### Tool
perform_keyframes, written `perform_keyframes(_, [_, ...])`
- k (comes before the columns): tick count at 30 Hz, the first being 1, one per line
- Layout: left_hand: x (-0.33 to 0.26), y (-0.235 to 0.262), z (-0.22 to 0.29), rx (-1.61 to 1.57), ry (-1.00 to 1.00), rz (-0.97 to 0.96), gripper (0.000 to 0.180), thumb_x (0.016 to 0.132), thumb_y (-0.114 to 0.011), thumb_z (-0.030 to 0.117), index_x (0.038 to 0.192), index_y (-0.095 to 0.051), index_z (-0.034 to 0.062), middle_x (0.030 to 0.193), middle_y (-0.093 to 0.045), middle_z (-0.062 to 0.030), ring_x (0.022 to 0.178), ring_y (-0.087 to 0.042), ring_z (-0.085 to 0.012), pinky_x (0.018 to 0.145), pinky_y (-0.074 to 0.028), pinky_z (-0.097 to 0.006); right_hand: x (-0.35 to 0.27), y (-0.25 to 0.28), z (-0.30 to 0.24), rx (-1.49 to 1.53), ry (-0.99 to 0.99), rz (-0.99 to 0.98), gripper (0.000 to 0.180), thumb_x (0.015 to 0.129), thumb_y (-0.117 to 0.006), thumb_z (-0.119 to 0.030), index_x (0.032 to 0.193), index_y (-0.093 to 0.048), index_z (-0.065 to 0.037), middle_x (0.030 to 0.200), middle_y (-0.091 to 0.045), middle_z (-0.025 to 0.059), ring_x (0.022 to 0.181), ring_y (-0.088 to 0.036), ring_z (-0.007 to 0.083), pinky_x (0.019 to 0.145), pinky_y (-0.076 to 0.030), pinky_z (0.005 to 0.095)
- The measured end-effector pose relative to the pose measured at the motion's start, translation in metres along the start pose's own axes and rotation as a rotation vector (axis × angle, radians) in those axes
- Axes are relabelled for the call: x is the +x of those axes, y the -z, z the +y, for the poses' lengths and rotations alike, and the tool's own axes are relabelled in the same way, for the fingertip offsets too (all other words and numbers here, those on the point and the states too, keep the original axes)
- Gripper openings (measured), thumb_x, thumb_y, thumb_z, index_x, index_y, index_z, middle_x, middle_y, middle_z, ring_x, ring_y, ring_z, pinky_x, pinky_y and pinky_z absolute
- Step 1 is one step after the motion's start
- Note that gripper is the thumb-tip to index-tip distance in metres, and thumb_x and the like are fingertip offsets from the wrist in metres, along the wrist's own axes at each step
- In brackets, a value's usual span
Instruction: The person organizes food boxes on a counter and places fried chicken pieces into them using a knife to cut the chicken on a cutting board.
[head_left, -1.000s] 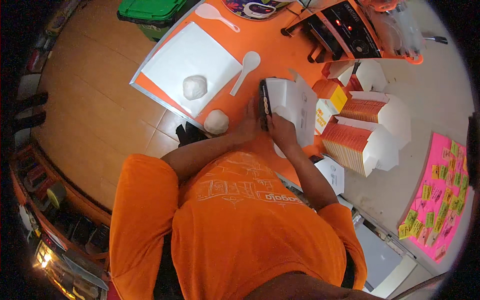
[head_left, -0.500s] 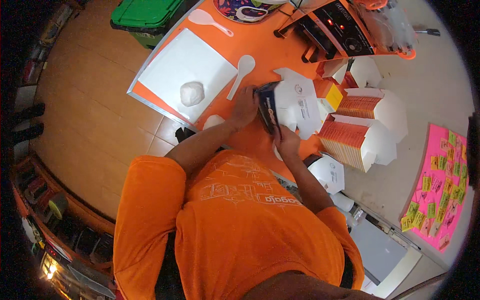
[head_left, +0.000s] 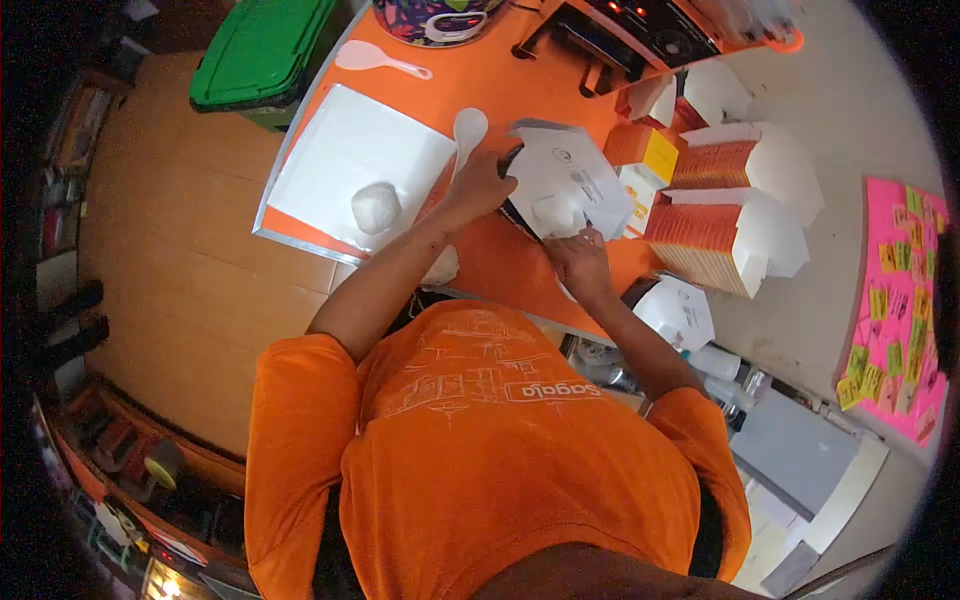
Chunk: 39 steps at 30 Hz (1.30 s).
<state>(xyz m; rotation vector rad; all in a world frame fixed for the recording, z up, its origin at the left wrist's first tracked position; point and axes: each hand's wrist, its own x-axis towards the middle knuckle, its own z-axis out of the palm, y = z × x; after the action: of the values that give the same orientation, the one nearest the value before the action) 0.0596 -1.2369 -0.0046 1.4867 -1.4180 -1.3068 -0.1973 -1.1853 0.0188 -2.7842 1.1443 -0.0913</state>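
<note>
A folding paper food box [head_left: 575,180], white on its upturned flaps and black along its side, is between my hands over the orange table. My left hand [head_left: 484,186] grips its left side, fingers bent around the edge. At the near edge, my right hand [head_left: 580,262] is closed on the box with the thumb near a flap. Just beyond my left hand lies a white rice paddle [head_left: 470,130]. A rounded white mound [head_left: 376,207] sits on a white sheet [head_left: 310,185] to the left. Another white lump [head_left: 443,266] is partly hidden by my left forearm.
Stacks of flattened paper boxes [head_left: 690,230] stand on the right, beside an orange-and-yellow carton [head_left: 640,155]. Another white paddle [head_left: 365,57], a patterned pot [head_left: 435,25] and an orange-and-black machine [head_left: 660,35] are at the back. A green-lidded bin [head_left: 260,55] stands left.
The box has turned between my hands: its black side faced me more before, and its white flaps now face up. My right hand has shifted along the near edge. The whole view has moved slightly.
</note>
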Motion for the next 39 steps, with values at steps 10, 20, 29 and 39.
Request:
perform_keyframes(10, [-0.011,0.002,-0.008,0.096,-0.184,0.075,0.055,0.076,-0.048,0.0,0.131,-0.049,0.0004,0.116,-0.06,-0.0222,0.109,-0.059,-0.0353,0.097,-0.044,-0.041,-0.03,-0.049,-0.026,0.746,-0.761,0.828,0.046,0.09,-0.064,-0.016,0.131,-0.045,-0.006,0.141,-0.035,0.018,0.125,-0.042,0.0282,0.106,-0.034,0.0431])
perform_keyframes(20, [-0.059,0.134,-0.016,-0.223,-0.159,0.228,0.052,0.083,-0.045,0.001,0.135,-0.046,0.0006,0.125,-0.056,-0.0118,0.108,-0.057,-0.0201,0.091,-0.047,-0.031,0.09,-0.014,-0.087,1.337,-0.608,0.737,0.054,0.088,-0.058,-0.001,0.135,-0.033,-0.008,0.138,-0.035,0.0104,0.121,-0.045,0.0223,0.097,-0.044,0.0366])
perform_keyframes(29, [-0.038,0.256,-0.169,0.622,-0.091,0.494,0.049,0.088,-0.057,0.012,0.132,-0.044,-0.0045,0.119,-0.056,-0.0172,0.099,-0.056,-0.0252,0.086,-0.046,-0.035,0.233,-0.165,-0.137,1.305,-0.576,0.452,0.041,0.085,-0.072,-0.014,0.115,-0.049,0.0,0.102,-0.061,0.0093,0.091,-0.063,0.0194,0.08,-0.054,0.0303])
perform_keyframes(39, [-0.03,0.098,-0.047,0.966,-0.078,0.21,0.024,0.085,-0.068,0.023,0.095,-0.061,0.0029,0.095,-0.063,-0.0138,0.077,-0.061,-0.0332,0.068,-0.048,-0.043,0.212,-0.164,-0.131,1.537,-0.66,0.709,0.023,0.093,-0.056,-0.012,0.114,-0.06,-0.003,0.105,-0.064,0.0132,0.095,-0.063,0.0234,0.084,-0.051,0.0346])
